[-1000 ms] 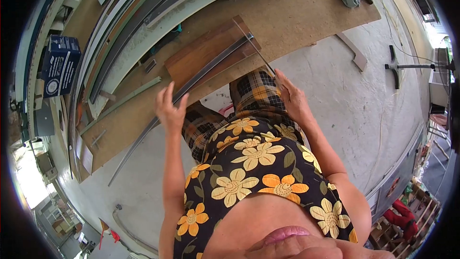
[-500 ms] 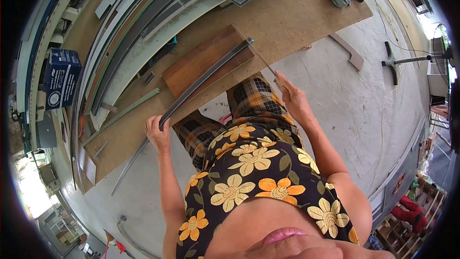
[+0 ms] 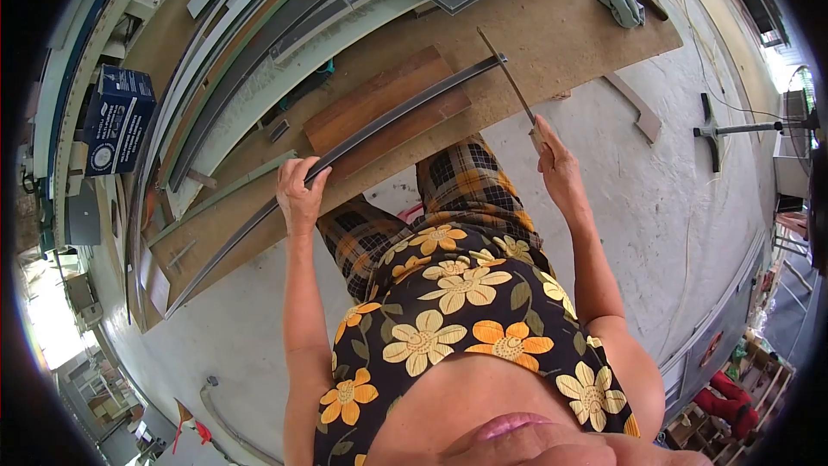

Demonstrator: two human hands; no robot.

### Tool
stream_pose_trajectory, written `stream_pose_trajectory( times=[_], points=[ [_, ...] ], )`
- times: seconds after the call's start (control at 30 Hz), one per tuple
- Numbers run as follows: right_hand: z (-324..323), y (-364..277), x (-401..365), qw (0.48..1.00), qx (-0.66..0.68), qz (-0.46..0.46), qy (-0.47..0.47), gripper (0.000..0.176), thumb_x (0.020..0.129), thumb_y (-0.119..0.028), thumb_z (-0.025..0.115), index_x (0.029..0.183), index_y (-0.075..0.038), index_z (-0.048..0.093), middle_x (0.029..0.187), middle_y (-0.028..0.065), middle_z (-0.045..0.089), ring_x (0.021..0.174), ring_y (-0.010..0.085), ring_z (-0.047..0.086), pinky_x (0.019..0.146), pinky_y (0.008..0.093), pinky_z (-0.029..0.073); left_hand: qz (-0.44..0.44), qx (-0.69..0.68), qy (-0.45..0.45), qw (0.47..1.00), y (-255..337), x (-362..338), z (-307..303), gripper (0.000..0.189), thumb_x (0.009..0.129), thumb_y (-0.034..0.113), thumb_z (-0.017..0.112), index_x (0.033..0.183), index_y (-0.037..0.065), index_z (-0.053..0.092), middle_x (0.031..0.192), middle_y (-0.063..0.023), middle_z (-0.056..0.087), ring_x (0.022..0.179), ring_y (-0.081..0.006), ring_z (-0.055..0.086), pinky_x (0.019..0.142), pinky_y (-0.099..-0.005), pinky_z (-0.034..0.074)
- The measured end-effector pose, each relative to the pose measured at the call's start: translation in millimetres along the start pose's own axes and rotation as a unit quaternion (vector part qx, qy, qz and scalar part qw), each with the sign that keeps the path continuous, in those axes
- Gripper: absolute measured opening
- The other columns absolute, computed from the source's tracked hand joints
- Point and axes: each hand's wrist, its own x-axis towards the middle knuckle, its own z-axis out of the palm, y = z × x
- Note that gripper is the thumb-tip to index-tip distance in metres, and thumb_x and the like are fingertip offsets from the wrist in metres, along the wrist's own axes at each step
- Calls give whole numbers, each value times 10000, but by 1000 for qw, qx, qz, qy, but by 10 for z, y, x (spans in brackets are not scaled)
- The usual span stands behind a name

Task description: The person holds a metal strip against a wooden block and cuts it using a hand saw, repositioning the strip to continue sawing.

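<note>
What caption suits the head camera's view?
Left hand grips a long dark strip across a wooden board; right hand holds a thin tool.

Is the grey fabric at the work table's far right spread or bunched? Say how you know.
Bunched: the grey fabric lies crumpled in folds on the work table, not flat.

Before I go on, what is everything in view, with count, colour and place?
long strip: 1, dark grey, across the board
board: at least 1, reddish brown, on the table
thin blade: 1, brownish, by the strip's end
table: 1, tan, top centre
stacked panels: several, grey, white, green, upper left
box: 1, blue, far left
cloth: 1, grey, table's upper right
stand: 1, black, right
floor: grey
background clutter: too small to count
trousers: plaid
top: black, flowered
left hand: 1, bare, on the strip
right hand: 1, bare, holding the blade
</note>
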Motion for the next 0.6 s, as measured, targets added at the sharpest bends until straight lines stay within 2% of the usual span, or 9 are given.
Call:
stream_pose_trajectory(
  times=[0.1,0.2,0.4,0.5,0.6],
  points=[
    [17,72,7,1000,-5,-6,8,483,1033,-45,429,1490,-194,467,878,43,515,698,134,376,694,257,432,-2,-15,-2,1000,-3,-34,25,274,740,157,827,965,77,692,908,-84,612,896,-306,594,804,-423,479],
    [40,188,39,1000,10,-25,11,488,1032,-44,416,1492,-198,467,837,38,491,699,139,403,687,272,437,-11,-18,-2,1000,40,-37,23,258,745,160,823,955,81,695,904,-79,611,896,-304,595,811,-424,477],
    [-3,230,40,999,23,-24,33,489,1029,-48,412,1491,-196,472,847,50,507,697,142,419,687,291,454,-7,-26,-10,1000,114,21,108,246,751,175,823,949,94,701,908,-65,611,899,-295,597,817,-420,472],
    [-49,233,34,999,4,-3,33,464,1059,-92,427,1503,-220,467,949,28,533,690,120,421,665,291,469,1,-25,-10,1000,171,51,149,249,754,188,825,952,100,704,911,-60,610,896,-291,599,819,-416,472],
    [-57,274,61,999,1,-18,38,464,1058,-89,422,1505,-207,465,983,29,541,690,122,423,665,289,472,7,-28,-10,1000,172,65,178,257,753,200,831,958,108,707,920,-54,607,904,-287,599,834,-419,467]
  ],
)
